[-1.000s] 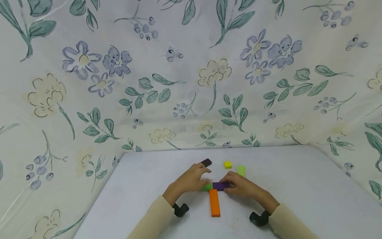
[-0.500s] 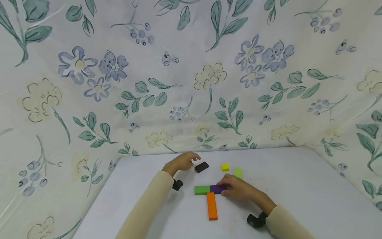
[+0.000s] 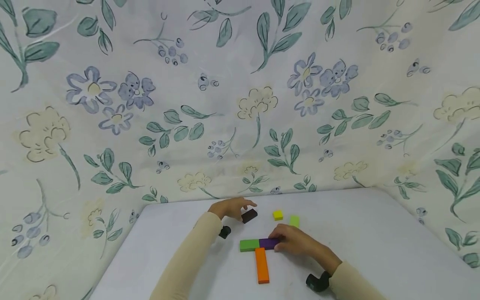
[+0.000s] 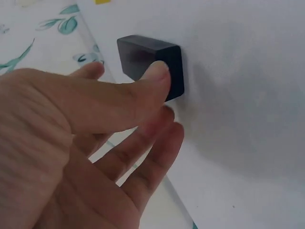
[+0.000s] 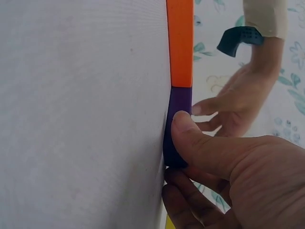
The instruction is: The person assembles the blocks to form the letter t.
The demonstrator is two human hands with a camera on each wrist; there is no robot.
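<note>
In the head view my right hand pinches the right end of a purple block between thumb and fingers. A green block meets its left end, and an orange block stretches toward me from below their joint. My left hand is at a dark brown block farther back. In the left wrist view the thumb overlaps the dark block, while the other fingers spread loosely below it; whether the thumb touches it I cannot tell. Part of the purple block is hidden by my right hand.
A small yellow block and a light green block lie behind my right hand on the white table. Flower-patterned cloth rises behind the table's far edge. Each wrist wears a black camera.
My left hand has left the green block and moved back to the dark brown block. The right hand keeps its grip on the purple block. The head view has shifted slightly.
</note>
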